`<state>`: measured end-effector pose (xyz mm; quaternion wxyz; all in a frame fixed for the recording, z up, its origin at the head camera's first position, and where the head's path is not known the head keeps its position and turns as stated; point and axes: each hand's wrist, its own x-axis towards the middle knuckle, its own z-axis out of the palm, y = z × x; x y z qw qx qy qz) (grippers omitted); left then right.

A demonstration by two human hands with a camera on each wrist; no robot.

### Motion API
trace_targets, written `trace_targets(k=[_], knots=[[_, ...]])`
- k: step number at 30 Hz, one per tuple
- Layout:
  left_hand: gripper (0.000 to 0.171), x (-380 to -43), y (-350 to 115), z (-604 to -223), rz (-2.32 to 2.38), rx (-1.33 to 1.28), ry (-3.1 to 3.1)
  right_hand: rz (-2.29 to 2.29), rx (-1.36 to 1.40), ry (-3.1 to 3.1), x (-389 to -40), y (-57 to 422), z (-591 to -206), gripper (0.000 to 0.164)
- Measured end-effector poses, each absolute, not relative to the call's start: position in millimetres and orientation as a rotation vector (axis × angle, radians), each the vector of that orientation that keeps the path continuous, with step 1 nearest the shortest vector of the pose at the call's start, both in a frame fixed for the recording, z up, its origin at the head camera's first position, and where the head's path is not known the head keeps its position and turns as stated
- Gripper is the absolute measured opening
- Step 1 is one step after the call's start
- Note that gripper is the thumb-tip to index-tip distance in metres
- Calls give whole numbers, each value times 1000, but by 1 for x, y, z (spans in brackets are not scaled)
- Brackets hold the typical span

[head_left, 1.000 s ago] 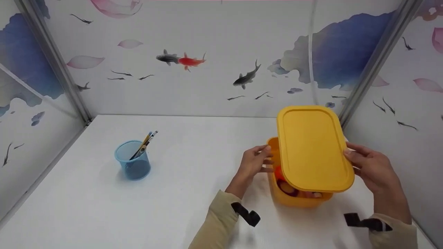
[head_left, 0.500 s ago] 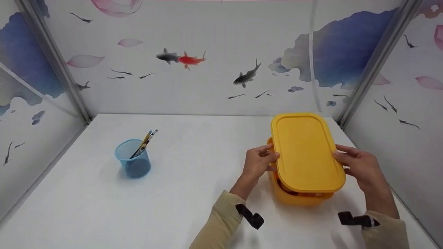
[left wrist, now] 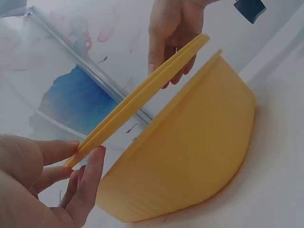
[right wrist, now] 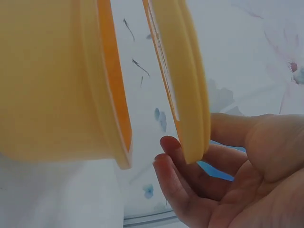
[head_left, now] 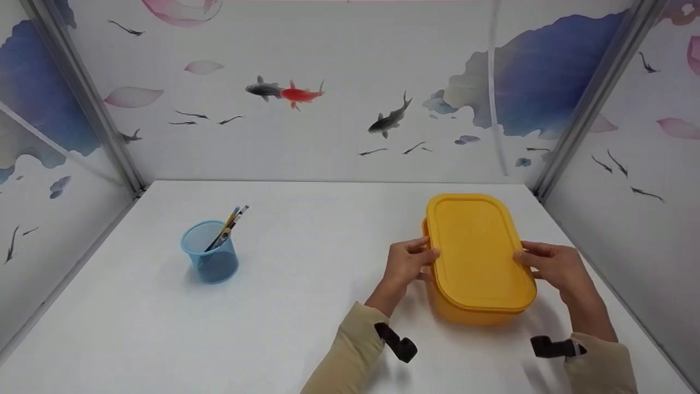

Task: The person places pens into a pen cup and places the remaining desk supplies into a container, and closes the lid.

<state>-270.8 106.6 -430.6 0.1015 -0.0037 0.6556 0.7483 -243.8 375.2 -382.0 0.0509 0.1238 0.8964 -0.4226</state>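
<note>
A yellow lid (head_left: 474, 251) hangs just over a yellow plastic box (head_left: 474, 316) on the right side of the table. My left hand (head_left: 406, 265) pinches the lid's left edge between thumb and fingers, and my right hand (head_left: 559, 269) grips the opposite edge. Seen from the left wrist, a gap separates the lid (left wrist: 142, 92) from the rim of the box (left wrist: 190, 137). From the right wrist, the lid (right wrist: 183, 71) also stands apart from the box (right wrist: 52, 76), fingers of my right hand (right wrist: 247, 164) under its edge. The lid hides the box's contents in the head view.
A light blue mesh pen cup (head_left: 210, 251) stands on the left of the white table (head_left: 306, 323), with several pencils or pens (head_left: 229, 227) leaning in it. Printed walls (head_left: 328, 137) with metal corner posts (head_left: 588, 93) enclose the table at the back and sides.
The lid has come down and slightly left over the box, covering its colourful contents. My left hand has moved from the box's rim to the lid's edge; my right hand has followed the lid.
</note>
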Motion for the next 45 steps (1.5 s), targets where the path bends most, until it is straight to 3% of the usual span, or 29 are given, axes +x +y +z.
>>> trace_targets(k=[18, 29, 45], knots=[[46, -272, 110, -440, 2122, -135, 1996, -1240, 366, 2701, -251, 368, -399, 61], [61, -271, 107, -434, 2026, -87, 1994, -1206, 329, 2655, -247, 371, -395, 67], [60, -273, 105, -442, 2011, -137, 1908, -1154, 308, 2650, -250, 375, -397, 71]])
